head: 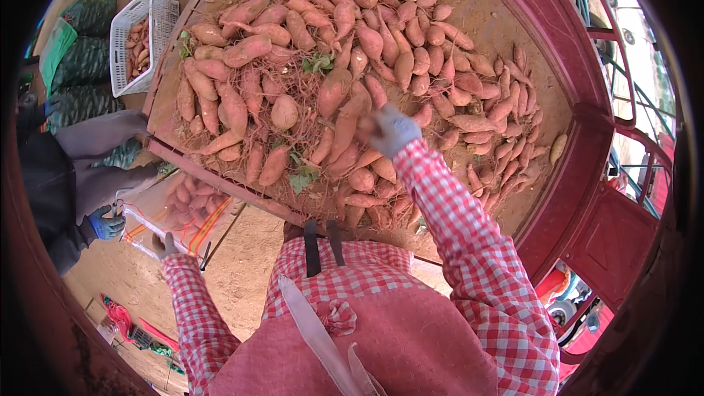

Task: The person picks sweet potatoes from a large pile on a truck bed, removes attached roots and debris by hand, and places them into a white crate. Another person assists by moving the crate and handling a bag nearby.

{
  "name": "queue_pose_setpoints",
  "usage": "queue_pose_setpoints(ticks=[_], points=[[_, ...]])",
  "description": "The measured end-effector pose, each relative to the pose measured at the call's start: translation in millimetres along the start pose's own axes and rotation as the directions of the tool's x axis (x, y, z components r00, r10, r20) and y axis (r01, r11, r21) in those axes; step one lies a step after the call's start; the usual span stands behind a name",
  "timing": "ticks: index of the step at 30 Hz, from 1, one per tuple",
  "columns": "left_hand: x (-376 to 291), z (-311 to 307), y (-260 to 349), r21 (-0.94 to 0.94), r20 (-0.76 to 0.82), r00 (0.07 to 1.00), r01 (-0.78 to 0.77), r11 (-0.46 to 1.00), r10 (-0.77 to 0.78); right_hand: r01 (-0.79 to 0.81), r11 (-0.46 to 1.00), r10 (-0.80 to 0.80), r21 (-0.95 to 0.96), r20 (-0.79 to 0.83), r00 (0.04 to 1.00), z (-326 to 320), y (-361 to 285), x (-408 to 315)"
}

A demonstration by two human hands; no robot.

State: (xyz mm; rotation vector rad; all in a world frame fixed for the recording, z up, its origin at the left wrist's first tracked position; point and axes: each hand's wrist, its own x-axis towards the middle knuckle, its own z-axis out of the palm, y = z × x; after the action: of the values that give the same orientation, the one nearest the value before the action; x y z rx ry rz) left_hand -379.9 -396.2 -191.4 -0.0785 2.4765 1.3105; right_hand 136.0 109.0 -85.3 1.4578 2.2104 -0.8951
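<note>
A large heap of sweet potatoes with stringy roots and a few green leaves covers the truck bed before me. My right hand, in a pale grey work glove, reaches into the middle of the heap. Its fingers are blurred against the sweet potatoes, and I cannot tell whether they grip one. Lower left, my gloved left hand is at the white rim of a clear plastic bag with orange and yellow stripes. Several sweet potatoes lie inside that bag. Whether my left fingers grip the rim is unclear.
Another person's blue-gloved hand is at the bag's far side, beside a bent metal rod. A white plastic crate holding sweet potatoes stands near filled dark mesh bags. The red side wall bounds the bed on the right.
</note>
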Motion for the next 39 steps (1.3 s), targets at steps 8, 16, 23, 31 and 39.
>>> queue_pose_setpoints(ticks=[8,16,23,31,39], points=[[-155.5,211.0,136.3,-0.01,0.51,0.828,-0.268,0.963,0.235,-0.372,0.908,0.416,0.191,-0.5,0.76,-0.2,39.6,73.8],[-303.4,352.3,245.5,-0.229,0.902,0.425,0.33,0.916,0.072,0.135,0.778,0.132,0.613,-0.37,0.92,12.4,11.9,19.3],[-301.6,361.0,220.6,0.001,0.992,0.1,0.605,0.797,-0.078,-0.315,0.897,0.436,0.31,-0.5,0.748,-26.1,69.0,77.7],[-319.1,376.3,223.8,-0.145,0.966,0.25,0.733,0.665,-0.065,0.022,0.814,0.381,0.581,-0.562,0.734,-18.2,48.3,31.2],[-324.5,380.9,235.0,-0.03,0.999,0.016,0.821,0.57,0.03,-0.005,0.952,0.194,0.307,-0.589,0.785,-4.4,52.9,17.8]])
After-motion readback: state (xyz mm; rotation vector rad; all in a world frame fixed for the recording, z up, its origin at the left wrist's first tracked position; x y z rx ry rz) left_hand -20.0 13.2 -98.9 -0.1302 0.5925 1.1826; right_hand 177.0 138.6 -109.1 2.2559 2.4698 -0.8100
